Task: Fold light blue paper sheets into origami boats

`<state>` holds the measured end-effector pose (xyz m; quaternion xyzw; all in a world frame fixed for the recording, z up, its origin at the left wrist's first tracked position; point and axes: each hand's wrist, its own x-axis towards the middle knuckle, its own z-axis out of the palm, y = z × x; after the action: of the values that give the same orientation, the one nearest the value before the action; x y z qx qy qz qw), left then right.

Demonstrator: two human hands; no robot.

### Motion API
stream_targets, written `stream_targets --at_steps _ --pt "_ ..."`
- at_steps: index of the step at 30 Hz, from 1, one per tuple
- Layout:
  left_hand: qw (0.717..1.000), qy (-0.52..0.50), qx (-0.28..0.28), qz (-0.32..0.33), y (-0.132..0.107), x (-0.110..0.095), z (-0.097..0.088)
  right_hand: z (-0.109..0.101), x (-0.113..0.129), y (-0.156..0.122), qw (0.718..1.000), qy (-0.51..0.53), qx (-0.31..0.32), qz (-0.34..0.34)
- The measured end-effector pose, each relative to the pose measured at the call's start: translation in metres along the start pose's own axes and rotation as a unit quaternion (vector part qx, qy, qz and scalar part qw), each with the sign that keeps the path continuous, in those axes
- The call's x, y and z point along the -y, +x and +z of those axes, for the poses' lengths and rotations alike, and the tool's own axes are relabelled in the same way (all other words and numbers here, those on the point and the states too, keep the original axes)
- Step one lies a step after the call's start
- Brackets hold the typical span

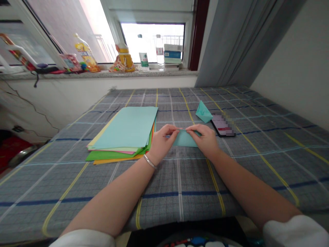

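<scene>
Both hands pinch the far edge of a small light-blue sheet of paper [185,140], which lies low over the checked cloth. My left hand [163,139] has its thumb and fingertips closed on the paper's left end; a silver bangle circles that wrist. At the right end, my right hand [204,137] grips the same edge between thumb and fingers. The two hands are a short gap apart, and their fingers partly cover the paper. Beyond the right hand stands a folded paper shape [204,112] in similar blue-green, its corner near a phone.
Left of my hands lies a stack of coloured paper [128,127], light blue on top. The phone [223,125] rests to the right, its screen partly blurred. A checked cloth [257,178] covers the surface. Bottles and boxes [172,55] line the windowsill [89,75] at the back.
</scene>
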<state>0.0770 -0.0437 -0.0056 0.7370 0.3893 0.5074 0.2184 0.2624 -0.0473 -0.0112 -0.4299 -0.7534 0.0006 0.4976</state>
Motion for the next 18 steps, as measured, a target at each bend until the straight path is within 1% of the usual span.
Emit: stream_targets --at_steps 4,6,8,10,13,16,18 --pt "0.999 0.012 0.045 -0.003 0.000 0.001 -0.002 0.003 0.000 0.000 1.000 0.004 0.017 0.003" --pt "0.999 -0.003 0.043 -0.021 0.001 0.003 -0.002 0.004 -0.002 0.001 1.000 0.000 0.025 0.015" --pt "0.998 -0.037 0.016 -0.042 0.003 0.007 -0.001 0.003 -0.006 0.003 0.999 -0.010 0.027 0.033" --pt "0.995 -0.070 -0.023 -0.066 0.005 0.012 0.000 0.001 -0.011 0.004 0.998 -0.014 0.023 0.058" --pt "0.988 -0.091 -0.069 -0.100 0.010 0.021 0.000 -0.002 -0.021 0.005 0.992 0.021 0.013 0.121" --pt "0.982 -0.106 -0.089 -0.132 0.013 0.029 -0.002 -0.002 -0.031 0.005 0.979 0.064 0.004 0.192" --pt "0.977 -0.112 -0.093 -0.155 0.015 0.034 -0.003 0.000 -0.037 0.004 0.971 0.087 0.003 0.220"
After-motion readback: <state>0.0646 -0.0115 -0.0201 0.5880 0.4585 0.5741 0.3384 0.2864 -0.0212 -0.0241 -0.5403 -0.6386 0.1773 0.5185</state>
